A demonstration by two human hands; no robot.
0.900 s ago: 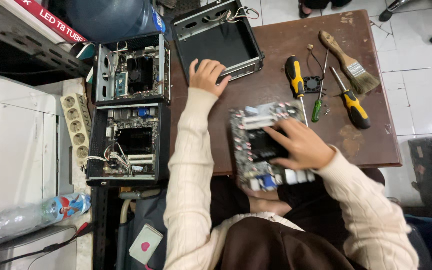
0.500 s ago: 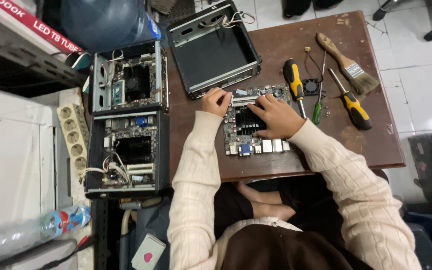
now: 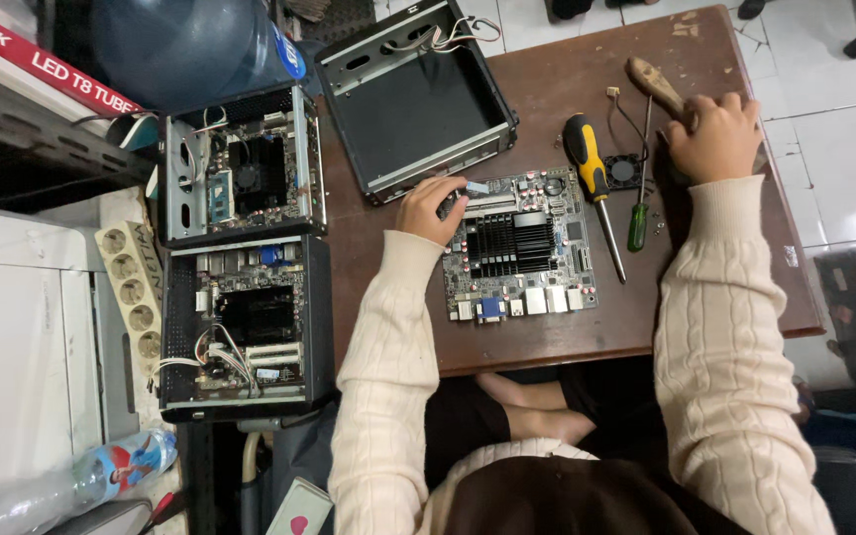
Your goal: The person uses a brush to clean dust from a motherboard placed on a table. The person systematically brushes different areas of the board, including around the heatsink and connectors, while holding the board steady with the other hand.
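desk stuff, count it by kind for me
Screwdrivers: 2, yellow-handled and green-handled
Brush: 1, under the right hand
Loose circuit board: 1, left hand on it
Empty case: 1
Small fan: 1
Total: 6

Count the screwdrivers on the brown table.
2: a yellow-and-black screwdriver beside the circuit board, and a green-handled screwdriver right of it. The right hand may hide another.

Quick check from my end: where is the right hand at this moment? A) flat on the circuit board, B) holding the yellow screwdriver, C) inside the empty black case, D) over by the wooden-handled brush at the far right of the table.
D: the right hand sits at the wooden-handled brush, apart from the circuit board, which only the left hand touches.
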